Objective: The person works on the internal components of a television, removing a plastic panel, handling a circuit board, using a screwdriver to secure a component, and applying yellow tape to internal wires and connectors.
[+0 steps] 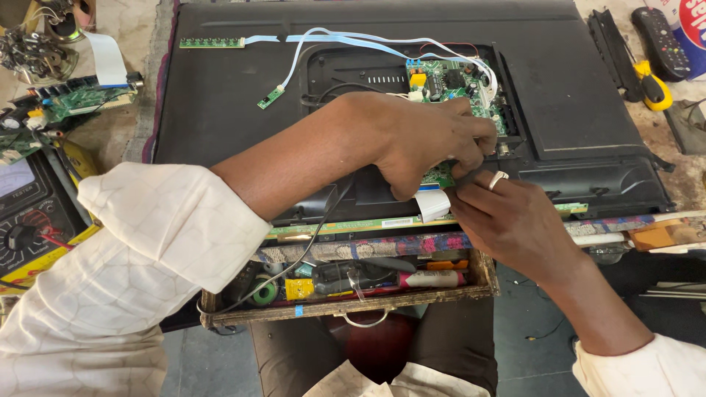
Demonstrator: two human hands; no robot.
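A black television back panel [220,103] lies flat across the cluttered desk [662,125], its near edge over an open tool drawer [353,305]. Open panel lies at 11 o'clock. The left hand [434,140] reaches in from 8 o'clock, grip closed on the green circuit board [456,84]; the right hand [507,213], from 5 o'clock, pinches the white ribbon cable [432,204] beneath it

The left hand [434,140] covers the lower part of the circuit board [456,84], hiding what its fingertips grip. The right hand [515,217] hides the ribbon cable's [432,204] far end. The meter [29,213] is cut off at the left edge, the remote [662,40] at the upper right edge.
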